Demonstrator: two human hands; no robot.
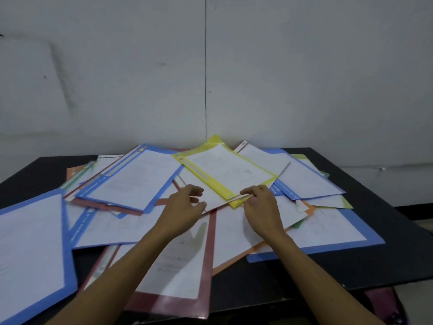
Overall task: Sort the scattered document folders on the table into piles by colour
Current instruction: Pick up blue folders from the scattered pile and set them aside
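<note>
Yellow folder (225, 170) lies on top of a loose heap of blue, red, orange and green document folders (131, 181) spread over a black table (365, 266), its far corner near the wall (304, 78). The right hand (260, 202) pinches the folder's near corner, grip clamped on the plastic edge, probably to lift it clear without dragging the sheets beneath. The left hand (185, 205) is just beside it, fingers curled over a pale sheet (210, 200); whether its grip holds that sheet cannot be told. It likely steadies the heap. No colour piles show yet, so sorting seems barely begun.
</note>
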